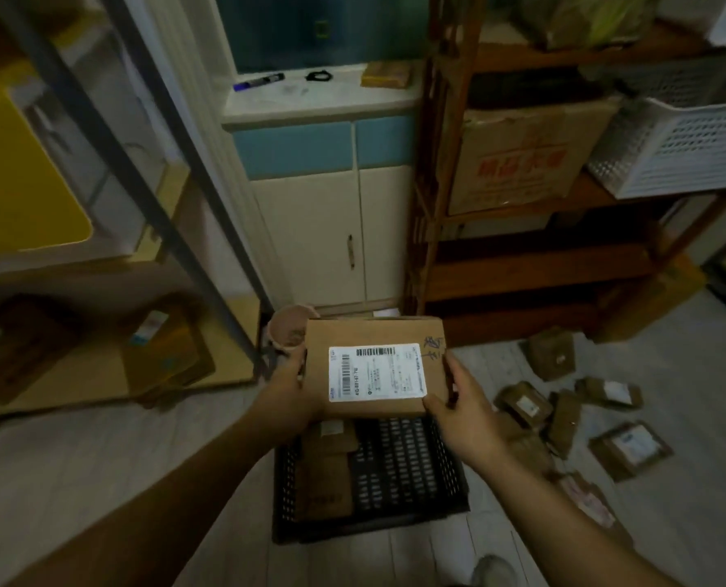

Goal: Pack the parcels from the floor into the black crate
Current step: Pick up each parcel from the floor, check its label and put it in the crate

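Left hand (290,391) and right hand (463,417) grip opposite ends of brown cardboard box (395,332), fingers curled round its edges; box held above black slatted plastic crate (408,463); white barcode label (377,372) faces up — print unreadable.

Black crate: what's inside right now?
Brown parcels lie along the left side of the black crate; bare slatted floor shows on the right. The held box covers its far end.
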A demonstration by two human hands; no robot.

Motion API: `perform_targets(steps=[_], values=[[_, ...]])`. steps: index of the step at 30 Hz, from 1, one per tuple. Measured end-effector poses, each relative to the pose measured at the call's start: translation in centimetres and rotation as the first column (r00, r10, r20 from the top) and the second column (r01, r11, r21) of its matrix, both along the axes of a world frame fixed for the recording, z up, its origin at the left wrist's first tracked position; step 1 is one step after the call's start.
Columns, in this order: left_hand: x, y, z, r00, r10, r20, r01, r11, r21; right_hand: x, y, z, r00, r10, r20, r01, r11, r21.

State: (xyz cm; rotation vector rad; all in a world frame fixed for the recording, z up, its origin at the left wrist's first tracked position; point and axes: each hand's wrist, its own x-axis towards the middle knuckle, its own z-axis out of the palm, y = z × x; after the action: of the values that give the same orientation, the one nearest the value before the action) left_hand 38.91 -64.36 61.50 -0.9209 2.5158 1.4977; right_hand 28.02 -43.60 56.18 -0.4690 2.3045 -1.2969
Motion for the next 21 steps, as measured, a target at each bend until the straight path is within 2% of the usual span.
perform_targets(steps=[4,8,12,16,21], values=[[-0.8,-1.5,-5.7,0.991,-0.124,0.051,0.126,0.991,-0.04,0.4,-1.0,-4.1,0.998,0.056,0.004,-0.056,0.983,0.175],[-1.9,-1.2,-14.5,0.99,-0.107,0.096,0.108,0.994,-0.001,-1.4,-1.3,-11.8,0.991,0.131,0.026,-0.133,0.949,0.286],[-3.8,-1.1,-26.5,0.984,-0.123,0.132,0.126,0.992,-0.015,-4.3,-1.9,-23.3,0.98,0.194,0.045,-0.197,0.904,0.38],[-5.2,-1.4,-40.5,0.97,-0.13,0.207,0.154,0.982,-0.109,-6.8,-2.8,-36.2,0.966,0.257,0.043,-0.25,0.866,0.434],[-7.7,-2.2,-53.9,0.928,-0.193,0.317,0.266,0.942,-0.205,-8.7,-3.5,-49.7,0.95,0.312,0.02,-0.28,0.821,0.498]])
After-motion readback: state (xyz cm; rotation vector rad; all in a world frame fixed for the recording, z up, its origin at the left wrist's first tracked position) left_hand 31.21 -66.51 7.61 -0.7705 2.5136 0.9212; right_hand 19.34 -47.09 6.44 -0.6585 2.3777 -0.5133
